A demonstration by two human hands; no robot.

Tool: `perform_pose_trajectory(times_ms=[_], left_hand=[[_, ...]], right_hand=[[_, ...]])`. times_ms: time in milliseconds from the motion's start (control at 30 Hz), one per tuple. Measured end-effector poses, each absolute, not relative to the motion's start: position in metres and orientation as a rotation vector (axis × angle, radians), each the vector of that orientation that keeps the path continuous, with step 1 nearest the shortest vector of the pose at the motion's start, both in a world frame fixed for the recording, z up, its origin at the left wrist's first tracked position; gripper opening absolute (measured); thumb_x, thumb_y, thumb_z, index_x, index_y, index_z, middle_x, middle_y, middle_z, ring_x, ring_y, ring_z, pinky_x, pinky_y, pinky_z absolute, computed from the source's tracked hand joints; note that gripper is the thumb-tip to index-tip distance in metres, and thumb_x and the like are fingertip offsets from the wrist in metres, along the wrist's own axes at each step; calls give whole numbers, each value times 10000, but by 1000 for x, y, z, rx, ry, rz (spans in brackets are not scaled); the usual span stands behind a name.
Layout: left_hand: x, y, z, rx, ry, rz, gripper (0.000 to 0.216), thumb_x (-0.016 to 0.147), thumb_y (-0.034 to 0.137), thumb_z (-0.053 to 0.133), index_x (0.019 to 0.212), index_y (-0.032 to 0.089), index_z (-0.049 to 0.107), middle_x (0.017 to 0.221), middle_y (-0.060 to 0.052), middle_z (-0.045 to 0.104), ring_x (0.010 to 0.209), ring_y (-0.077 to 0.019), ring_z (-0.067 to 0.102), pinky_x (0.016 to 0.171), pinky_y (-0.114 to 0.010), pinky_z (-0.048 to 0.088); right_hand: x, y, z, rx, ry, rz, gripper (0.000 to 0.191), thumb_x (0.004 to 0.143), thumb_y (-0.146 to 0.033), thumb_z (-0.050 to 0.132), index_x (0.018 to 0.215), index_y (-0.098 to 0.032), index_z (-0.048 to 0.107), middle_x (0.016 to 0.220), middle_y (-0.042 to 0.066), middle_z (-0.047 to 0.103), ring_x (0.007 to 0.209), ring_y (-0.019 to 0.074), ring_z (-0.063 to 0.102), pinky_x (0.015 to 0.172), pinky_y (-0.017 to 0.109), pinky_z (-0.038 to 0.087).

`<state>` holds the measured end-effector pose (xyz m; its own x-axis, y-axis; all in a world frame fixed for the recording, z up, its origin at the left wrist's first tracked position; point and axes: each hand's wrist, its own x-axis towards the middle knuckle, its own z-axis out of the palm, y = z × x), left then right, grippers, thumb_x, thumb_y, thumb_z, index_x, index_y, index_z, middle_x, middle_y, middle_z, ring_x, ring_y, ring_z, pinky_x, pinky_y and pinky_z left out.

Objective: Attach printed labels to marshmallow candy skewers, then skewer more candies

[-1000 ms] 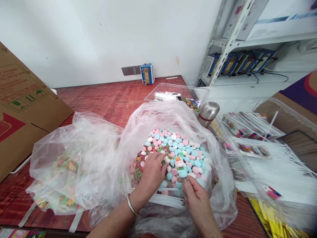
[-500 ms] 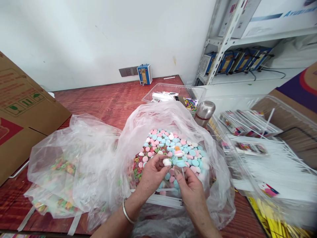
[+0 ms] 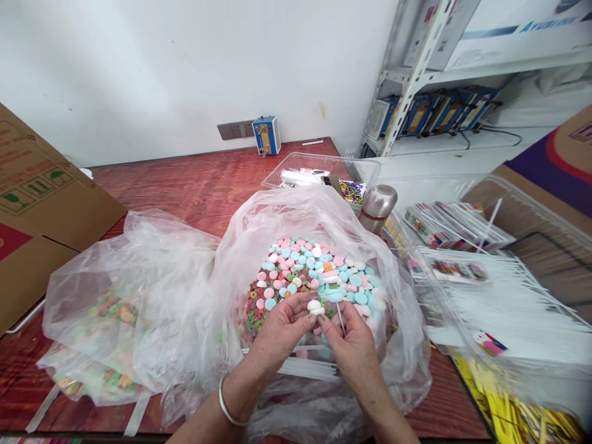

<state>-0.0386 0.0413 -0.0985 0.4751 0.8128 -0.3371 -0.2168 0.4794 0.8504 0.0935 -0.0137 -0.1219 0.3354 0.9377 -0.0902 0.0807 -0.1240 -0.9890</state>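
My left hand (image 3: 283, 327) pinches a white candy piece (image 3: 315, 306) between thumb and fingertips. My right hand (image 3: 349, 342) is closed round a thin white stick (image 3: 340, 316), whose tip stands right beside that candy. Both hands hover over an open clear plastic bag (image 3: 370, 234) filled with pink, blue and white round candies (image 3: 319, 271) and small coloured ring candies (image 3: 254, 302). A silver bangle (image 3: 226, 404) circles my left wrist. Several white sticks (image 3: 305, 369) lie under my hands.
A second clear bag of ring candies (image 3: 111, 314) lies to the left, beside a cardboard box (image 3: 37, 209). A steel flask (image 3: 377, 206), clear trays (image 3: 319, 169) and a bin of white sticks and packets (image 3: 490, 290) stand right. Metal shelving (image 3: 416, 68) rises behind.
My left hand lifted out of the candies with a white piece in its fingertips. My right hand rose with the stick and came against the left hand.
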Motion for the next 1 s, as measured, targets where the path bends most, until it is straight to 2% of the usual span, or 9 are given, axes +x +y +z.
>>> perform_pose_trajectory(times_ms=[167,300,433,567,633,733,867,1000], left_hand=[[-42,43,-103,821,872,726,413,667,326,863,1029,164,746,887,-65,760,841,-185,683,846,-318,511],[-43,44,-107,693,923,785,434,636,337,882,1015,162,761,985,-77,746,897,-191,676,861,-329,533],[-42,41,-104,672,898,775,437,655,342,872,1041,168,763,1024,-88,742,937,-202,674,856,-332,550],[-44,38,-100,681,859,738,416,689,357,851,1047,161,769,995,-94,753,912,-184,680,841,-307,560],[-44,39,-99,651,882,741,397,660,359,869,984,149,778,947,-89,756,843,-172,688,805,-302,572],[-43,40,-99,631,925,758,388,632,352,886,940,146,771,913,-78,754,780,-157,686,744,-282,581],[-39,38,-99,636,957,780,424,674,382,853,1017,155,750,955,-85,750,821,-167,685,725,-278,582],[-37,35,-98,644,963,791,399,703,396,825,993,136,740,948,-95,750,843,-189,692,765,-309,578]], right_hand=[[94,-11,-128,-1431,-946,1066,280,815,-384,672,1023,-208,608,846,26,703,755,192,644,706,287,525],[92,-13,-127,-1422,-851,1083,304,829,-425,678,1026,-204,611,819,20,704,713,179,643,664,272,528],[89,-17,-121,-1432,-895,1023,243,855,-407,659,986,-204,640,929,44,723,855,196,662,761,282,530],[90,-17,-122,-1414,-834,1082,247,861,-426,647,960,-201,628,865,34,716,756,181,644,713,281,520],[91,-16,-125,-1377,-796,1110,252,857,-432,649,960,-204,621,818,18,700,702,169,621,691,280,512],[92,-17,-128,-1351,-847,1111,219,871,-420,634,926,-209,615,803,7,675,718,164,598,680,265,493],[89,-19,-127,-1439,-967,1002,169,890,-381,608,893,-213,605,752,-11,634,774,174,595,704,254,473],[85,-18,-121,-1470,-933,979,195,883,-400,597,873,-206,611,736,-12,638,700,162,590,646,244,468]])
